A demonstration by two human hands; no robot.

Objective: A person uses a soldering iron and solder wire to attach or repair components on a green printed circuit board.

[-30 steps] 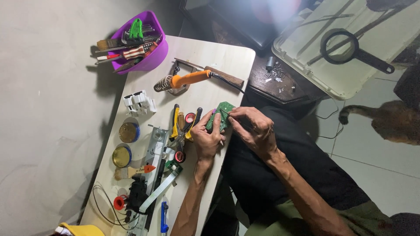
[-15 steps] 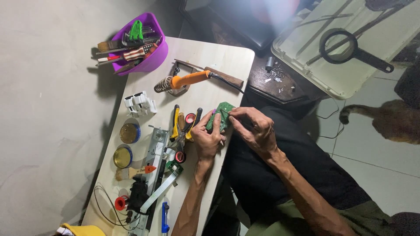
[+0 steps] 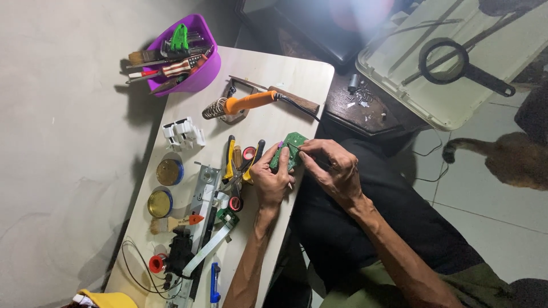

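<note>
A small green circuit board (image 3: 290,147) is held over the near edge of a pale narrow table (image 3: 285,74). My left hand (image 3: 271,179) grips the board from below with fingers curled round its lower edge. My right hand (image 3: 330,168) pinches the board's upper right side, and its fingertips press a thin tool against the board. Yellow-handled pliers (image 3: 230,157) and rolls of tape (image 3: 249,153) lie just left of my left hand.
An orange-handled soldering iron (image 3: 246,103) rests on its coil stand. A purple tub (image 3: 188,54) of tools sits at the far left corner. White plastic clips (image 3: 182,133), two round tins (image 3: 169,171), a metal bracket (image 3: 201,191) and a white lid with a magnifier (image 3: 451,63) lie around.
Both hands have kept the board in the same place; only small finger shifts on the right hand show.
</note>
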